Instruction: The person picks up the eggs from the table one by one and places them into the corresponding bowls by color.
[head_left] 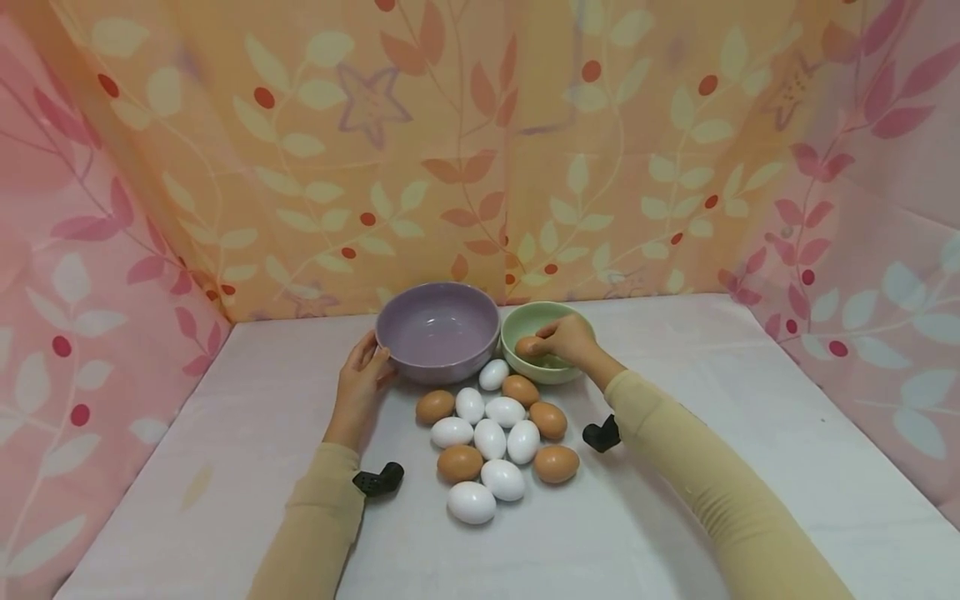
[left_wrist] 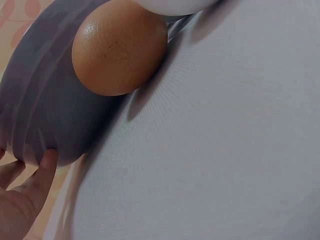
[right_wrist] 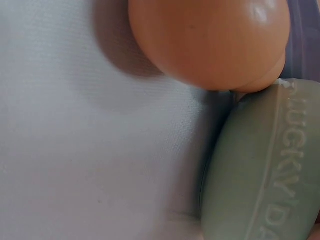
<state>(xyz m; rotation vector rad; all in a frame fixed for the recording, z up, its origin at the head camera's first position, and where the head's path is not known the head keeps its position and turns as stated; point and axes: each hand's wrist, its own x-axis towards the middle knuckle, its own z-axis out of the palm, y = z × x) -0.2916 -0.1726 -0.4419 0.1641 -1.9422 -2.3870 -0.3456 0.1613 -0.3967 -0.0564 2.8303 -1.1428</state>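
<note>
A purple bowl (head_left: 437,333) stands at the back of the table. My left hand (head_left: 358,385) rests against its left side, thumb and fingertips on the outer wall; in the left wrist view the thumb (left_wrist: 46,162) lies nearly straight. To the right of it stands a smaller green bowl (head_left: 551,376) with raised lettering on its outside. My right hand (head_left: 570,340) reaches in over its rim and pinches a brown egg (head_left: 527,347) inside the bowl. The inside of the purple bowl shows only its bare surface.
In front of the bowls, several white eggs (head_left: 491,439) and brown eggs (head_left: 557,464) lie close together on the white tablecloth (head_left: 225,467). One white egg (head_left: 493,375) sits right by both bowls. Patterned cloth (head_left: 480,167) hangs behind and at both sides.
</note>
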